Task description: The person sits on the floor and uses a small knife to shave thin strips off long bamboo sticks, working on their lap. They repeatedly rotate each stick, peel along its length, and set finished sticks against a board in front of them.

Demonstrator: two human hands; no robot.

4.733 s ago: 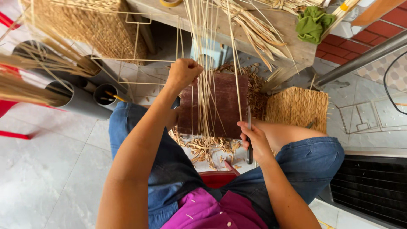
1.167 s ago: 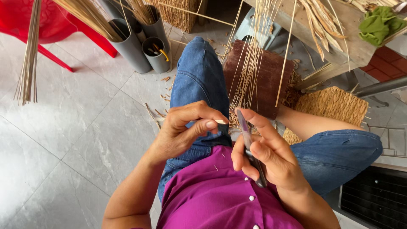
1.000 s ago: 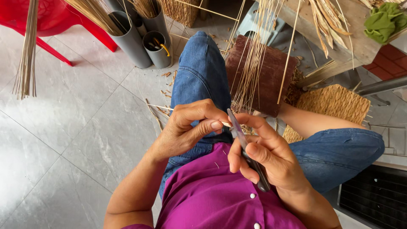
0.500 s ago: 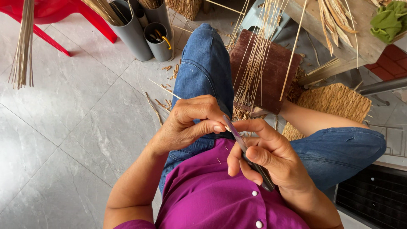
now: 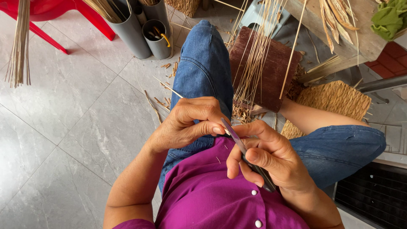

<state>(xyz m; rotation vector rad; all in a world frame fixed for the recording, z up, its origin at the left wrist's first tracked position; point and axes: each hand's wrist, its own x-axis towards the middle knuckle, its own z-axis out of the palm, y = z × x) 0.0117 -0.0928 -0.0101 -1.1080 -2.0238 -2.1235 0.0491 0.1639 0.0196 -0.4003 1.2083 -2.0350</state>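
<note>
Since the earlier frame the hands sit barely shifted; right hand [image 5: 271, 159] fingers grip a thin knife [image 5: 237, 142], handle hidden, while left hand [image 5: 186, 123] fingers pinch something unseen at centre.

shirt [image 5: 212, 199]: magenta-purple, buttoned front, small white round buttons down the placket | sleeves: short, ending above the elbow | jeans [image 5: 203, 72]: blue denim, faded at the knee, cropped on the right leg below the shirt | left hand [image 5: 186, 123], right hand [image 5: 267, 152]: bare, no rings or watch
</note>
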